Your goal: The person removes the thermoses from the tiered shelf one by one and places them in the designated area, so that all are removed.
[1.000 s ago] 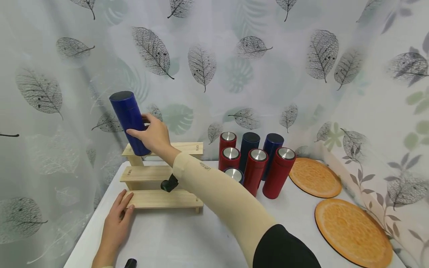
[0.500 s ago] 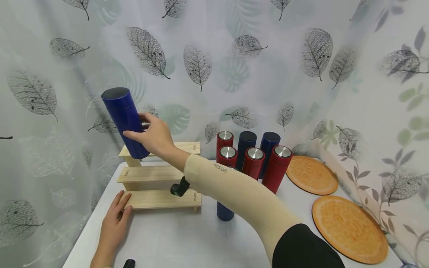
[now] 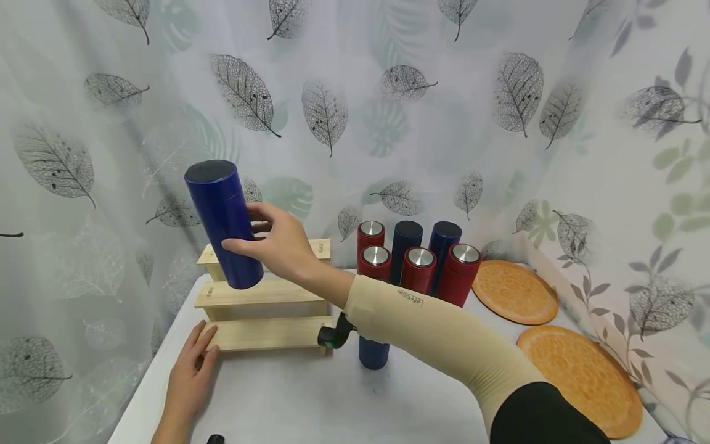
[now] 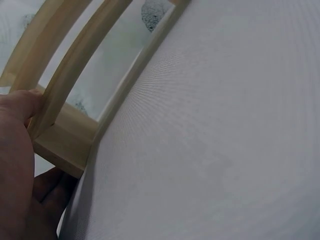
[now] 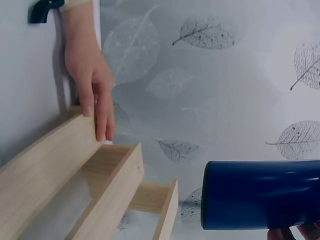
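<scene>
My right hand (image 3: 283, 240) grips a dark blue thermos (image 3: 224, 225) around its lower half, fingers and thumb on opposite sides. Tilted, it is held up in front of the top and middle tiers of a wooden stepped shelf (image 3: 266, 333). The right wrist view shows the lower end of the blue thermos (image 5: 260, 195) off to the side of the tiers. My left hand (image 3: 188, 376) holds the front left corner of the lowest tier. In the left wrist view its thumb lies on the plank, with fingers down past the end panel (image 4: 65, 147).
Right of the shelf, several red thermoses (image 3: 418, 271) and blue ones (image 3: 444, 240) stand grouped, partly hidden by my right sleeve (image 3: 438, 339). Two round orange-brown mats (image 3: 516, 293) lie on the white table (image 3: 299, 401) farther right. A leaf-print curtain (image 3: 405, 135) hangs behind.
My right hand and the blue thermos first shift slightly left, then come right, lower and nearer, off the top tier's front. My left hand keeps its place at the shelf corner.
</scene>
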Motion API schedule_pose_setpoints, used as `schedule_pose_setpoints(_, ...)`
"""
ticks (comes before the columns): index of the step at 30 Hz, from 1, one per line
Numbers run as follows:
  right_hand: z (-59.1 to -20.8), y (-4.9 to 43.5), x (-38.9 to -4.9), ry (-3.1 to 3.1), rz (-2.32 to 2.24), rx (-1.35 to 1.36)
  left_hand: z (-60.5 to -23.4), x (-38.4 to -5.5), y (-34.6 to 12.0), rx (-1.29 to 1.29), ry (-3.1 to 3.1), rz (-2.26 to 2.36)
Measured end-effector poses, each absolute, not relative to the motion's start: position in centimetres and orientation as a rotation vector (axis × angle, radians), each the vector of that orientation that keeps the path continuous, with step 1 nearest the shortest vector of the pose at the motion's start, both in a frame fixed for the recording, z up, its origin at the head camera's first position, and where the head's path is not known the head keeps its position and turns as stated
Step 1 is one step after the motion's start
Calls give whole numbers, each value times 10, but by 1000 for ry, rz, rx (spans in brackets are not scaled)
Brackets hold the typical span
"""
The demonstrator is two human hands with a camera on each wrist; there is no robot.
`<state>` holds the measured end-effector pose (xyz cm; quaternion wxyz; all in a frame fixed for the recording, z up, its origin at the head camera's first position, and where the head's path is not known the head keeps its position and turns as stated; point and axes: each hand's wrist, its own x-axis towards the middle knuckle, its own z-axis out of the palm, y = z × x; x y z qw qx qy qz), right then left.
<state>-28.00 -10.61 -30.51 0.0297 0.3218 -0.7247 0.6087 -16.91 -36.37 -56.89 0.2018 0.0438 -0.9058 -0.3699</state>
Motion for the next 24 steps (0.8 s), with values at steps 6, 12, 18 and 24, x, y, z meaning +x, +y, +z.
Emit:
schedule_pose_setpoints(6,-308,-83,-266,-2198,1909,1036,-572,-169,-363,91,-2493,-1025)
schedule_pose_setpoints(12,-305,-57,-252,-2168,1961,1082,-574,-169,-364,89,-2483,-1017)
schedule_pose_setpoints(18,-304,-30,-241,-2147,2002,1123,-571,-171,-363,95,-2497,-1041)
schedule_pose_setpoints(24,-309,-8,-231,-2140,2004,1151,-570,-173,-361,127,-2519,-1052)
